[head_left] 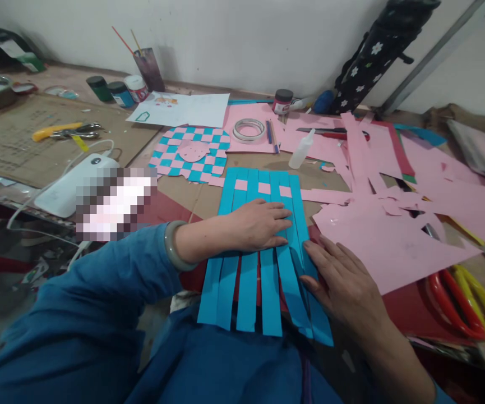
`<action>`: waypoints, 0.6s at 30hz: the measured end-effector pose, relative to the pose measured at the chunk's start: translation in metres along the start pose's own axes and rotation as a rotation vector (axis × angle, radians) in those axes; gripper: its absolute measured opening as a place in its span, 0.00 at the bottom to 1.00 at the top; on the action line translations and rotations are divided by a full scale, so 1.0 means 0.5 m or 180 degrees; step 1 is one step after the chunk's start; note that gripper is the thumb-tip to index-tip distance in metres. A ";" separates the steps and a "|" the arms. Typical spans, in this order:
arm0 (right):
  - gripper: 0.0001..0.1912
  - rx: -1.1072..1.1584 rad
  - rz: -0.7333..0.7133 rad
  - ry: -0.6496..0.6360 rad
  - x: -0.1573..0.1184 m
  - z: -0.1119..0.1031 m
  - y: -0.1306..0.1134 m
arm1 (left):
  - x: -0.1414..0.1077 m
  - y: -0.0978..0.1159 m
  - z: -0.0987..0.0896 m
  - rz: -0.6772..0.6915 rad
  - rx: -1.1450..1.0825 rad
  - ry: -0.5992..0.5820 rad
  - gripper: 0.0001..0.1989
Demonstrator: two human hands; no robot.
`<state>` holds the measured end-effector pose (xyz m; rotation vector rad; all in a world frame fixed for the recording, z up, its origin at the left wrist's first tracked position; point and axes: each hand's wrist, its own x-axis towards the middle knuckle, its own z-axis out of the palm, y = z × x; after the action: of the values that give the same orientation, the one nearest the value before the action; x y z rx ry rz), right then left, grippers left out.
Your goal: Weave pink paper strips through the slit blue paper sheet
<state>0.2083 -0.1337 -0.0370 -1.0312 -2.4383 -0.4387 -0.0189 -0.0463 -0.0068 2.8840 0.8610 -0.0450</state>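
Note:
A sheet of blue paper cut into long strips [247, 297] lies at the table's front edge, its lower ends hanging over my lap. A pink paper strip [264, 188] is woven through it near the top, showing as several squares. My left hand [263, 224] lies flat across the middle of the blue strips, fingers stretched out. At the right edge, my right hand [347, 280] touches the outer strips with its fingertips, fingers extended and thumb apart. One strip beside it is bent and lifted a little.
A pink-and-blue woven paper mat [164, 163] lies behind, left. Pink paper scraps [393, 241] cover the right side. Near them are a glue bottle [301, 150], a tape roll [248, 130] and red-handled scissors [456, 308]. A white power bank [78, 185] and yellow-handled pliers [68, 131] lie left.

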 end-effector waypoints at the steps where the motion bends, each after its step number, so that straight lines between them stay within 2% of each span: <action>1: 0.20 -0.0004 -0.0005 0.0010 0.001 0.000 0.000 | 0.000 0.000 0.000 -0.0003 0.0003 0.0006 0.24; 7: 0.20 -0.0001 -0.0034 0.0031 0.005 -0.004 -0.002 | -0.001 -0.001 0.002 0.0016 -0.0111 0.0109 0.24; 18: 0.20 0.0055 -0.0017 0.0027 0.004 -0.001 -0.001 | -0.003 -0.001 0.000 0.0015 0.0061 -0.0011 0.25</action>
<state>0.2070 -0.1332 -0.0355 -1.0138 -2.4338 -0.4222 -0.0203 -0.0469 -0.0066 2.9027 0.8578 -0.0579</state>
